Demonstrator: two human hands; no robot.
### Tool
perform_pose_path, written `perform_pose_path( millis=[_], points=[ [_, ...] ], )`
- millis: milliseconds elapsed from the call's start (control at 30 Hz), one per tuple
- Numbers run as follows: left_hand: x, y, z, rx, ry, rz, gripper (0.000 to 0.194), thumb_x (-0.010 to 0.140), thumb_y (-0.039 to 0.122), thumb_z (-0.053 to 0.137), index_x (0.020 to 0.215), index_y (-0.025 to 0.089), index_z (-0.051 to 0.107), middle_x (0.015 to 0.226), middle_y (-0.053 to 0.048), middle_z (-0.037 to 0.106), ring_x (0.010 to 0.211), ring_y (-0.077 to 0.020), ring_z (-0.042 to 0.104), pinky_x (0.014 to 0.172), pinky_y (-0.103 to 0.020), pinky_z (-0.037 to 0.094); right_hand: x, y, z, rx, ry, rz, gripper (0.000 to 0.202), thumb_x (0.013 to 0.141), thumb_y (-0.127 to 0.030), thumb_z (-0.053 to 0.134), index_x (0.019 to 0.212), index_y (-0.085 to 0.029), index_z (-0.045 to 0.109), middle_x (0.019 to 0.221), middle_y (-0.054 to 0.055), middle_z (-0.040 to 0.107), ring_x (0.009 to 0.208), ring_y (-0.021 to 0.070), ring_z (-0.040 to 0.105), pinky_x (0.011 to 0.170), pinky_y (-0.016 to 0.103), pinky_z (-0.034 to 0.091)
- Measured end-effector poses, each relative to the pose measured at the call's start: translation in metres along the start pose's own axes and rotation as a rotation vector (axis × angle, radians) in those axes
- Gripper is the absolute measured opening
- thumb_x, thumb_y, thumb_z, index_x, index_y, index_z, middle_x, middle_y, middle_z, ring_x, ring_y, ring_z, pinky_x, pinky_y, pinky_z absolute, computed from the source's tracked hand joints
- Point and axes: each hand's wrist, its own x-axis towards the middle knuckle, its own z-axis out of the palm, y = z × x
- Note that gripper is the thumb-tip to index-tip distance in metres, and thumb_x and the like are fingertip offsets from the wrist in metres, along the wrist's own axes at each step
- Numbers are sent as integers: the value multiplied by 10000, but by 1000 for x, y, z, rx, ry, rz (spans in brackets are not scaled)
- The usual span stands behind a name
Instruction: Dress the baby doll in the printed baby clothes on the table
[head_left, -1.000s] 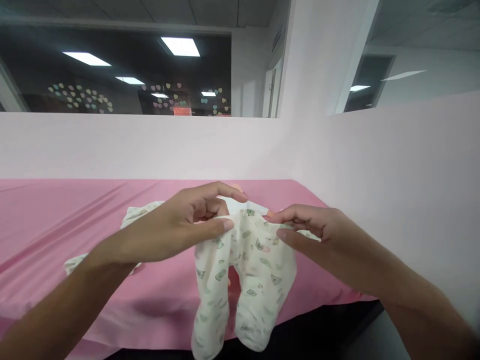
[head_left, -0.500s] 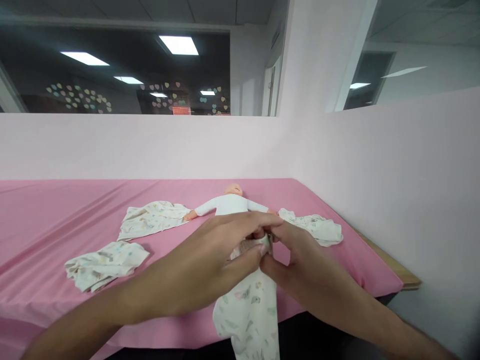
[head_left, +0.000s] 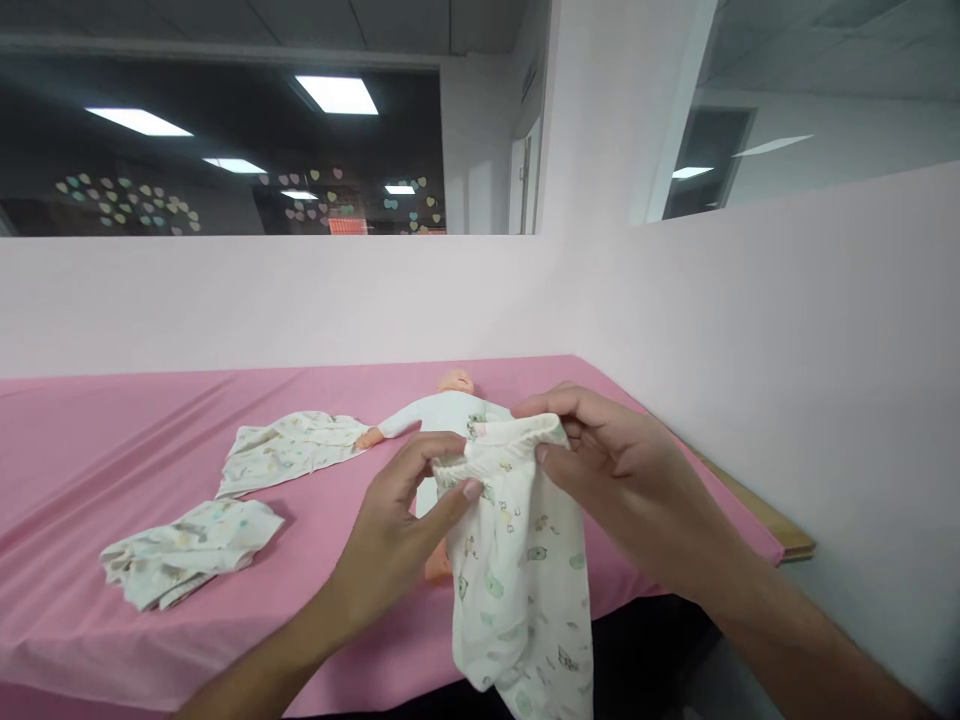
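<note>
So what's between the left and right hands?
The pants, waistband up, held by the left hand and right hand. Past them, the doll lies partly hidden. Shows in the head view.

Baby pants [head_left: 517,560] | white (green-toned print) | hanging, gathered waistband [head_left: 517,436] uppermost

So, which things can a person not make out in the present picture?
In the head view:
Doll: lower trunk and most of the legs, behind the patterned pants.
Doll's hand at picture right: behind the right hand.
Pants' lowest part: cut off by the bottom edge.
Heart shapes: too small to tell any writing.
</note>
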Motion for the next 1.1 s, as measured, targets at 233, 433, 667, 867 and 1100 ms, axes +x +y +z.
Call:
perform_pose_path(
  millis=[233,433,667,867,1100],
  points=[
    [5,8,-18,53,-165,21,175,887,399,596,937,233,623,1063,-40,594,997,-182,558,865,-299,479,-3,8,-11,2,-23,2,273,881,-211,533,1141,-249,606,1017,31,644,922,170,612,743,281,523],
    [8,10,-20,46,-270,34,485,878,360,633,1331,350,459,922,3,541,850,-133,518,798,-276,471,-5,10,-13,-57,-114,13,225,869,-189,505,1041,-245,639,821,4,585,690,132,520,586,261,453],
    [14,16,-22,178,-536,86,204,856,405,642,890,207,606,925,-3,578,828,-140,514,752,-270,430,-6,7,-16,-55,-165,-4,181,868,-157,502,965,-229,637,887,21,602,782,150,546,642,272,457],
    [11,24,-33,368,-687,202,226,928,388,528,839,182,558,755,25,519,676,-103,448,613,-237,356,-13,7,-30,-219,-347,33,114,865,-128,525,837,-219,588,843,1,589,748,127,519,639,256,413],
    [9,38,-36,423,-648,152,160,910,314,502,844,188,575,711,33,504,622,-97,407,550,-220,311,-22,17,-15,-35,-558,150,238,863,-310,629,1084,-247,564,1044,16,593,912,155,560,736,261,465]
  ],
)
